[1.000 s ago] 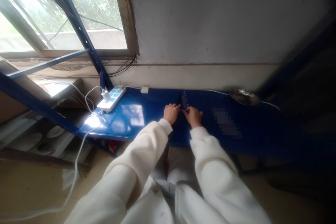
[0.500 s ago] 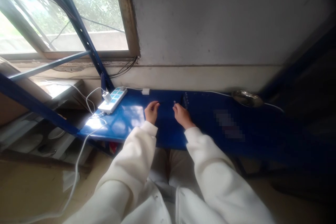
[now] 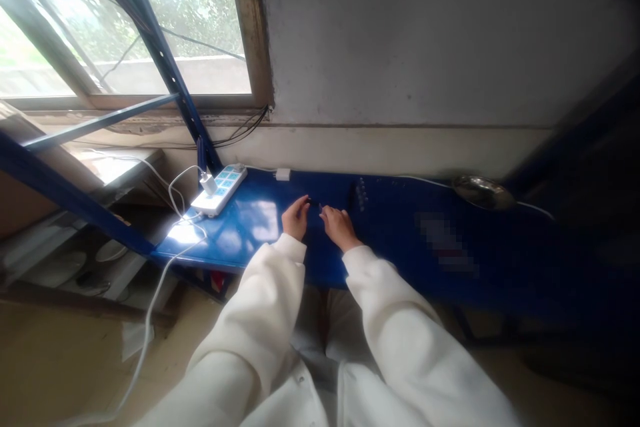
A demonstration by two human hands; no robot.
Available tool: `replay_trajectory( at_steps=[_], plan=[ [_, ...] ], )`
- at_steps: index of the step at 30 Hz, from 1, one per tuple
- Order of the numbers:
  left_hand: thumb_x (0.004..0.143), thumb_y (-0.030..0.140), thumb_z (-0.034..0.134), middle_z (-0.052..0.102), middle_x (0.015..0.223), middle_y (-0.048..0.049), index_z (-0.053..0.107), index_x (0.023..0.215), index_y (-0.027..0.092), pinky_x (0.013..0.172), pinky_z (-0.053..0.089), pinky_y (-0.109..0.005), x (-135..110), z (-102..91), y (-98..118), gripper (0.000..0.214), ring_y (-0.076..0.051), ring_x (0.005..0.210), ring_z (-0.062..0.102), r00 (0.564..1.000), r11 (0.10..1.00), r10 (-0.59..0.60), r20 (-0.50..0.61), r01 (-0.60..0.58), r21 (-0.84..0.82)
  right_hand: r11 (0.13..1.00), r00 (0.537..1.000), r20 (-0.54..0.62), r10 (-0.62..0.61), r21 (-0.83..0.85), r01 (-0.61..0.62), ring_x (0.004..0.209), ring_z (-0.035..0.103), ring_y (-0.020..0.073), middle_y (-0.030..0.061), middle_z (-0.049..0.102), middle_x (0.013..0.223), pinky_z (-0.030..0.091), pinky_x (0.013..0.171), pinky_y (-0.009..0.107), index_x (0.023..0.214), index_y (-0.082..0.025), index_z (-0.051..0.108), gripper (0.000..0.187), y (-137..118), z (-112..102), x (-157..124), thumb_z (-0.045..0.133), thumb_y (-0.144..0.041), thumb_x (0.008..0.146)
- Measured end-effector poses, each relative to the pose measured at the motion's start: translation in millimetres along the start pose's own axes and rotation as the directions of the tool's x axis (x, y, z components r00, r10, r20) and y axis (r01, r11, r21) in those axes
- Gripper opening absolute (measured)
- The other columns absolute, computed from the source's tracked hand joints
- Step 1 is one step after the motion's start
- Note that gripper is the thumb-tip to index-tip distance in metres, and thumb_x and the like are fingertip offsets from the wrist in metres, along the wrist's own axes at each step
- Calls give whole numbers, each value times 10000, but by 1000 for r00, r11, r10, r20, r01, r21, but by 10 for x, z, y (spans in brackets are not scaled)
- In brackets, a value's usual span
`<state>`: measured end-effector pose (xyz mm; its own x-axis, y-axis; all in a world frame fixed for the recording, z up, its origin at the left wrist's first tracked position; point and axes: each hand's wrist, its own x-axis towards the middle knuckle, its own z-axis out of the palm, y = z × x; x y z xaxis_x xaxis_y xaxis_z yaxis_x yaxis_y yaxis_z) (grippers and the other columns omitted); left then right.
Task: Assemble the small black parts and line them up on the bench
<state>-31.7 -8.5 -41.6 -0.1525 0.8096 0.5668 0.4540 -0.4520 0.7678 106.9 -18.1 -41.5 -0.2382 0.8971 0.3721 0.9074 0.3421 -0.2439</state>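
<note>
My left hand (image 3: pixel 296 217) pinches a small dark, stick-like piece (image 3: pixel 313 202) that points to the right, above the blue table (image 3: pixel 310 260). Close by on the right, my right hand (image 3: pixel 340 227) is closed, its fingertips at the piece's right end. Something tiny and clear seems to be between the right fingertips, too small to name. Just beyond the right hand, a row of several small clear pieces (image 3: pixel 361 193) lies on the table beside a dark object (image 3: pixel 352 196) whose kind I cannot make out.
A white power strip (image 3: pixel 220 190) with a plugged-in adapter (image 3: pixel 208 183) lies at the table's left end. A white charger (image 3: pixel 283 175) sits at the back edge. A shiny metal dish (image 3: pixel 483 192) stands at the back right. A white cable (image 3: pixel 153 307) hangs off the left.
My right hand has moved left, bringing its fingertips to the dark piece in my left hand. The whole view has shifted slightly.
</note>
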Motion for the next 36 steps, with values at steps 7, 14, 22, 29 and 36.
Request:
replay_trajectory(
  at_steps=[7,14,22,29,36],
  plan=[
    [888,321,388,603,1157,-78,482,1269,218,822,502,-295,-53,-35,114,405,-164,963,597,964,973,180,194,-204,111,999,996,-73,42,23,-40,775,595,184,79,665,834,276,691,292,857,-154,530,194,49,22,-12,362,-236,911],
    [899,280,366,582,1141,-85,485,1254,214,886,454,-293,-43,-49,188,380,-161,1037,540,894,925,278,352,-348,154,996,986,-148,82,56,-74,781,602,189,93,670,851,290,710,299,895,-141,536,205,101,18,-26,354,-234,912],
    [895,289,383,653,930,-77,634,997,189,811,484,-300,-46,-13,151,288,-154,877,584,928,938,247,278,-301,170,993,988,-148,44,113,-27,776,604,177,74,666,833,301,681,279,871,-163,539,180,113,1,-43,385,-252,896],
    [871,270,438,667,914,-63,633,940,179,769,490,-272,-53,23,118,226,-139,842,601,939,951,222,261,-268,152,996,991,-131,34,82,-23,715,592,172,43,645,712,293,665,274,827,-172,551,161,107,-7,-52,412,-243,868],
    [869,247,430,665,894,-56,623,922,170,762,474,-255,117,75,250,215,-140,823,604,923,950,165,348,-244,196,993,986,-155,63,113,-46,681,595,166,46,644,692,313,664,271,809,-166,574,206,125,14,-50,410,-276,869]
  ],
)
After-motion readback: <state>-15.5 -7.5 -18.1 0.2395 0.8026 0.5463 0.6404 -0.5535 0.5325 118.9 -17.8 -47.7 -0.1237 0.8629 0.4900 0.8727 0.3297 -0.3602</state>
